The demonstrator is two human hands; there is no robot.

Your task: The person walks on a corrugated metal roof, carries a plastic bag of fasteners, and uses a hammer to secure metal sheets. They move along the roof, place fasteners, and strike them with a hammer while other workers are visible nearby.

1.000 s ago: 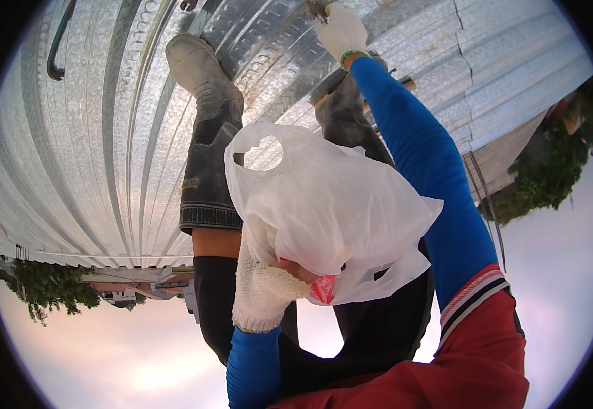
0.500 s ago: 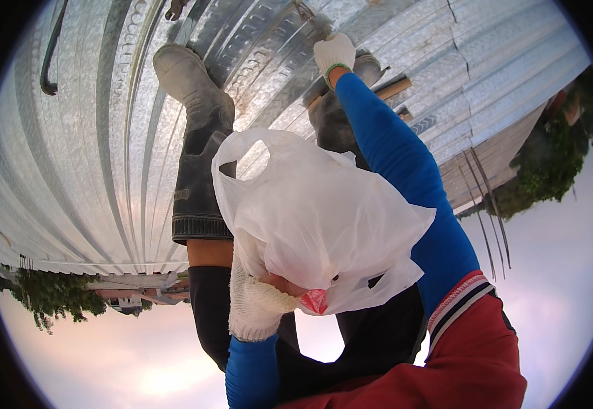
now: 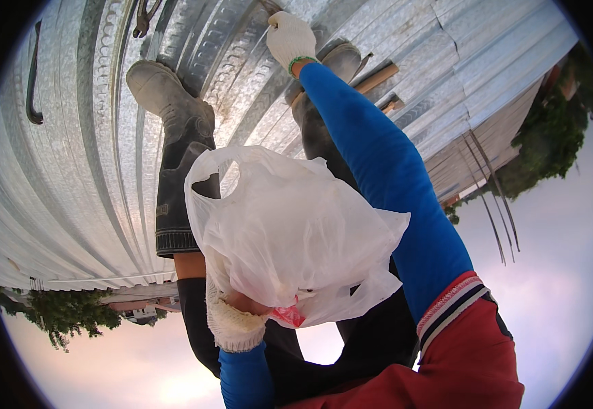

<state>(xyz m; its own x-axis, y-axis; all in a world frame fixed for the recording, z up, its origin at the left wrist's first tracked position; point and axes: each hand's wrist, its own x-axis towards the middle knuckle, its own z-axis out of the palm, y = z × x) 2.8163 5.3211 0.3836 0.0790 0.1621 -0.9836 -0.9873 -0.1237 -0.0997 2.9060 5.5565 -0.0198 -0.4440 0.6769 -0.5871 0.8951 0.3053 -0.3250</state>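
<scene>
A white plastic carrier bag [image 3: 296, 225] with a loop handle and a red patch at its lower edge hangs in front of my thighs. My left hand [image 3: 235, 326], in a white knit glove, grips it from the left; the bag hides most of the fingers. My right hand [image 3: 291, 39], also gloved, is stretched far forward beside my right boot [image 3: 340, 63]. Its fingers are curled closed, and whatever they hold is hidden. Just beyond the knuckles lies a small rusty brown metal piece [image 3: 269, 7], partly cut off by the picture's edge.
Corrugated metal sheeting [image 3: 71, 184] lies under my boots. On it at the far left rest a dark hooked bar [image 3: 34, 88] and a rusty jawed tool [image 3: 143, 19]. A wooden strip [image 3: 377, 77] is beside my right boot. Thin rods [image 3: 494, 184] stick out past the right edge, near trees.
My right hand has moved forward and left, closer to the rusty piece. The bag and my left hand sit lower and further left in the picture, as the whole view has shifted.
</scene>
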